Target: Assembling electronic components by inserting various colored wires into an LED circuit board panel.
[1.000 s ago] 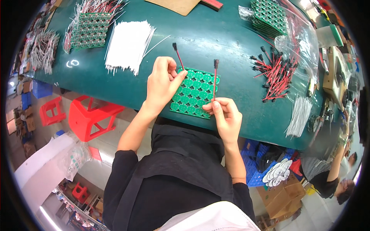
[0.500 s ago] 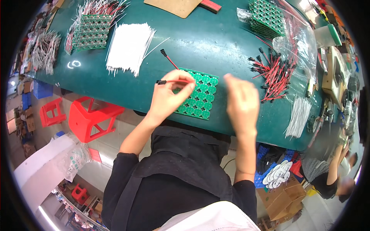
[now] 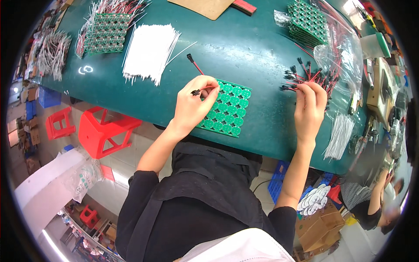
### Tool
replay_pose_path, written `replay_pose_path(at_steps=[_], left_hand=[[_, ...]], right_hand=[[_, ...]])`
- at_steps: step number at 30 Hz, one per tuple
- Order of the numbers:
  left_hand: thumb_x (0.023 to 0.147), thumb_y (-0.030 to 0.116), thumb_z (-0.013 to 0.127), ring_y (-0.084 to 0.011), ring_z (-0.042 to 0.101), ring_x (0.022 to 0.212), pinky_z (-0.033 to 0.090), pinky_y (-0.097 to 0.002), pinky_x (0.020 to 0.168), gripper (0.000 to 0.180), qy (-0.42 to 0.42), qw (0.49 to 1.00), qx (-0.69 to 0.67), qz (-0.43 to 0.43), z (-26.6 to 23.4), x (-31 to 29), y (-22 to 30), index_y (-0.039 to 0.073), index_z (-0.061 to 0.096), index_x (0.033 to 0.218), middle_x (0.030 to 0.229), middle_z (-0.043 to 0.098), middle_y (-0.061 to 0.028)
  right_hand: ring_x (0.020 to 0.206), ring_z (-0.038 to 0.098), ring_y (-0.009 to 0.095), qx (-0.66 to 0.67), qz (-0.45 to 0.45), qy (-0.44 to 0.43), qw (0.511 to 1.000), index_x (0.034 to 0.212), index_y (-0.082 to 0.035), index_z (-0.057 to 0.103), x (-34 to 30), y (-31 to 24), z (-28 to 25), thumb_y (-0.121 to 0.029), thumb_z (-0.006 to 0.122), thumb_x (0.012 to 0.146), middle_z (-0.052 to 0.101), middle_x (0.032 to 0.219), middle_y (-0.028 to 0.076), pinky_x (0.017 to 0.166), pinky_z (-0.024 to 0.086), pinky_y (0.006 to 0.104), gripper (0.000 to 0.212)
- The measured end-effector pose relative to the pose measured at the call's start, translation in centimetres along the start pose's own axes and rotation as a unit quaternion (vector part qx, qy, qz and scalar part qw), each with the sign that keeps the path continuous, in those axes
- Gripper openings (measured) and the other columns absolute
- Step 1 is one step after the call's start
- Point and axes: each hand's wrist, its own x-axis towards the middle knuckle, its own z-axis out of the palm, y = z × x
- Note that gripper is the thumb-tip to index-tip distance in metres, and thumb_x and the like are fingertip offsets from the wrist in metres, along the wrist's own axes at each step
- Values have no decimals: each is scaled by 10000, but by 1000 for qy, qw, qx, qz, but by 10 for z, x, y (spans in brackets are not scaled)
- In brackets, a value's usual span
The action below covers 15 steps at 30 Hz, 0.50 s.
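Observation:
My left hand (image 3: pixel 192 105) is closed in a pinch on a short red-and-black connector wire, its black plug (image 3: pixel 195 92) pointing left. It rests over the left side of a green circuit board panel (image 3: pixel 232 109) made of round sections. A second connector wire (image 3: pixel 196 65) runs from behind that hand toward the upper left, black plug at its far end. To the right, my right hand (image 3: pixel 310 107) reaches into a loose pile of red-and-black connector wires (image 3: pixel 326 81). Its fingertips close around wires at the pile's near left edge; exactly which is partly hidden.
White wires (image 3: pixel 148 52) lie in a thick bundle at left, beside stacked panels (image 3: pixel 107 35) with wires. More green panels (image 3: pixel 305 22) and a clear plastic bag (image 3: pixel 345 52) are at far right. Thin white wires (image 3: pixel 339 136) lie near the right edge. Red stools (image 3: pixel 102 133) stand below left.
My right hand has moved right, from beside the panel to the connector wire pile. My left hand stays by the panel, its held wire's plug now closer to the fingers.

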Motion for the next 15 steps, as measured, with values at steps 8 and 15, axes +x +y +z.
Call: replay_pose_path(at_steps=[8,15], left_hand=[[830,-11,685,-140,660,696,530,-262,600,103,14,998,46,28,5,1,1,11,610,896,821,637,-61],[830,33,735,-103,608,621,497,-235,563,170,25,983,159,86,9,5,4,21,588,916,723,624,-35]], right_hand=[[739,580,137,192,119,137,964,979,19,633,-13,-27,-11,10,689,878,622,944,93,648,506,256,115],[835,668,219,404,253,205,855,1020,18,525,-29,-43,-17,55,592,910,637,986,149,715,577,325,134]])
